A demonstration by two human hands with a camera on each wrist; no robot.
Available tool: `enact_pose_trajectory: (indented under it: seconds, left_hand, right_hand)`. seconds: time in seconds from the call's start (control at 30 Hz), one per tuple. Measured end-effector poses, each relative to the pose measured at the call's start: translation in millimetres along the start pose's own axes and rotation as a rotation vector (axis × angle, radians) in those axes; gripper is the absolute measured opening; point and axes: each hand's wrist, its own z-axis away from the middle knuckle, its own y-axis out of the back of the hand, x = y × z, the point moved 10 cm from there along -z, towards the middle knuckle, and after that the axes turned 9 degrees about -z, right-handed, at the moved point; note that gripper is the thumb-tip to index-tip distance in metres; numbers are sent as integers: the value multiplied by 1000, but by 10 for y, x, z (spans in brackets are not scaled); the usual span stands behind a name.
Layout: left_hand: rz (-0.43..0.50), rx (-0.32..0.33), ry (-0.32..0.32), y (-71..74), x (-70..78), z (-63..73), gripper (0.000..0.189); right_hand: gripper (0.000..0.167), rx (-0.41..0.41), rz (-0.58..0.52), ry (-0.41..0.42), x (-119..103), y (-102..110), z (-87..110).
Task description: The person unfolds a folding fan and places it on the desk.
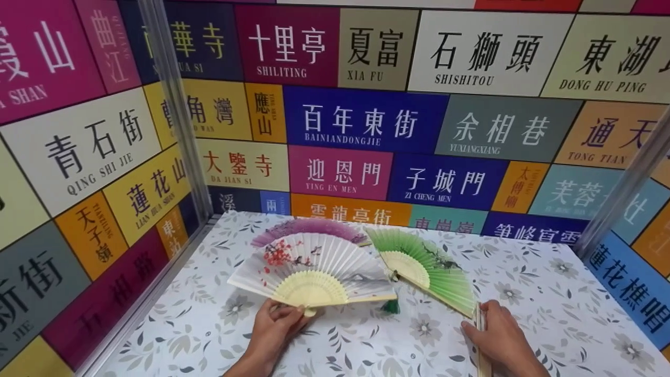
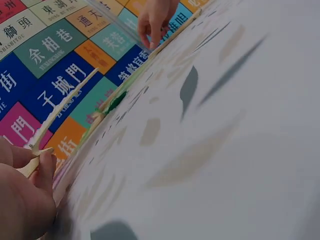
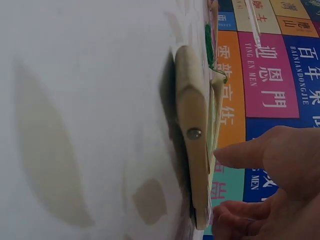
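1. Grip check: right grip (image 1: 497, 332) has thumb and fingers at the folded fan (image 1: 483, 361); whether they pinch it cannot be told.
2. Left grip (image 1: 278, 329) pinches the pivot end of the white fan (image 1: 335, 259), which spreads beyond it, tilted above the tabletop (image 1: 398, 351).
3. Beyond the right grip, leftward: opened green fan (image 1: 449, 269).
4. Beyond the left grip, behind the white fan: purple fan (image 1: 314, 228).
5. Current step, apparently: positioning the white fan. Next move would call for lowering it gently.
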Motion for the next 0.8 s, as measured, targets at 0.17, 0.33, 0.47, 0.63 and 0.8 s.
enact_pose_trajectory:
  seconds: [0.17, 0.33, 0.47, 0.63, 0.8]
  left_hand:
    - [-23, 21, 49, 162, -19, 45, 63]
    - [-99, 34, 114, 285, -20, 85, 65]
    - [-147, 35, 158, 352, -25, 119, 62]
    - [-197, 8, 203, 412, -25, 148, 61]
    - [-259, -69, 262, 447, -47, 184, 52]
  right_hand:
    - [106, -81, 102, -64, 120, -52, 13]
    - [98, -158, 90, -101, 154, -92, 36]
    - [89, -184, 80, -152, 179, -96, 28]
    - [86, -172, 64, -176, 168, -91, 19]
    - [86, -144, 55, -133, 104, -95, 16]
